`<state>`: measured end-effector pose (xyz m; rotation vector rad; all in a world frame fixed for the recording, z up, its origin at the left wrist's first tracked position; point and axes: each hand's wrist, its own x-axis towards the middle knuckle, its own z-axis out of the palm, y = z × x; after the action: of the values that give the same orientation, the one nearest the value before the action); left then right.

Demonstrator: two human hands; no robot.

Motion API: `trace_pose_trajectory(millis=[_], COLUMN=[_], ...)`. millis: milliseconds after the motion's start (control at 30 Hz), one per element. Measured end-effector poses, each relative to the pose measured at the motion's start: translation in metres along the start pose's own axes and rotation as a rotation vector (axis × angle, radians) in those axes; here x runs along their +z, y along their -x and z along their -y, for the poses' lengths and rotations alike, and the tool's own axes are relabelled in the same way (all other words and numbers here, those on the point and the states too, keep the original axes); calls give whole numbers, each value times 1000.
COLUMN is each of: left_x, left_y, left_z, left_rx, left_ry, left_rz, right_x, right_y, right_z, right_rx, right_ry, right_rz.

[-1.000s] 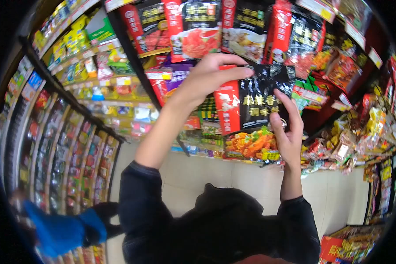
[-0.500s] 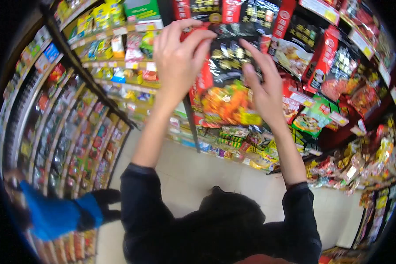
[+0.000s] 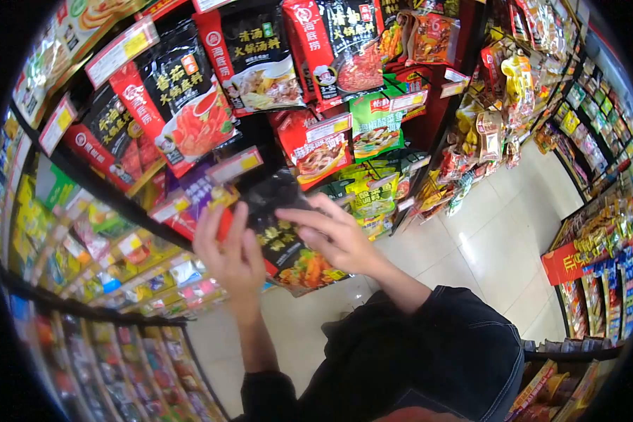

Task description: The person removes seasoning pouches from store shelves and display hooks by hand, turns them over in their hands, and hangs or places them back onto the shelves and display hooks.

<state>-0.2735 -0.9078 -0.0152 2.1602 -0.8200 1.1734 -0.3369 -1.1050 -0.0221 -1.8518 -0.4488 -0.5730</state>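
A black-and-red hot pot seasoning packet (image 3: 306, 271) with orange food pictured on its lower front is between my hands, below the racks. My left hand (image 3: 230, 250) is at its left side, its fingers bent around the red edge. Across the packet's upper right part lies my right hand (image 3: 337, 235), fingers curled against it. Fingers cover some of the front, and the packet's back is hidden. Just above hang a red packet (image 3: 316, 151) and a green packet (image 3: 377, 126). A price tag (image 3: 235, 165) sticks out close above my left fingertips.
Several similar packets, such as a tomato-pictured one (image 3: 183, 98), hang on the dark rack above. Bagged snacks (image 3: 492, 126) hang at right. Shelves of small goods (image 3: 112, 260) stand at left. Pale floor tiles (image 3: 464, 239) run between the racks.
The view has turned toward the right-hand racks. My hands and the packet now appear lower, with the right hand reaching across the packet's upper part. The person in blue has left the view.
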Motion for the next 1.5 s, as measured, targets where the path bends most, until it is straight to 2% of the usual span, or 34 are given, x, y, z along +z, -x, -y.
trace_pose_trajectory(millis=[167,333,500,567,633,767,933,967,1033,1100,1133,1200,1233,1267,1367,1400,1500], left_x=[32,60,87,109,136,192,221,223,214,223,227,227,227,236,234,243,244], left_y=[-14,-32,-82,-111,-145,-207,-253,-261,-269,-277,-281,-287,-289,-294,-297,-298,-298], left_z=[-32,-65,-119,-138,-155,-172,-187,-190,-204,-202,-202,-204,-204,-198,-206,-199,-204], left_rx=[83,149,338,397,454,509,506,508,438,444,428,410,397,463,392,436,400], left_ry=[98,156,57,52,7,-19,-112,-117,-241,-305,-329,-354,-368,-394,-419,-421,-485], left_rz=[87,122,176,144,97,-19,-142,-180,-111,-183,-210,-181,-168,-271,-160,-238,-166], right_x=[-35,-75,-161,-201,-236,-297,-341,-344,-354,-352,-355,-359,-359,-358,-360,-359,-362], right_y=[24,36,29,15,-15,-67,-129,-132,-153,-165,-180,-195,-195,-195,-200,-202,-205], right_z=[-7,-12,-31,-37,-57,-70,-85,-73,-89,-80,-95,-107,-101,-97,-105,-105,-115], right_rx=[26,55,-65,36,-165,-192,-454,-193,-253,-305,-428,-491,-430,-369,-292,-329,-367], right_ry=[113,49,285,235,237,60,20,-167,-235,-220,-161,-146,-187,-224,-317,-294,-129], right_rz=[-138,-202,-336,-363,-492,-422,-344,-306,-208,-266,-273,-265,-246,-224,-185,-206,-209])
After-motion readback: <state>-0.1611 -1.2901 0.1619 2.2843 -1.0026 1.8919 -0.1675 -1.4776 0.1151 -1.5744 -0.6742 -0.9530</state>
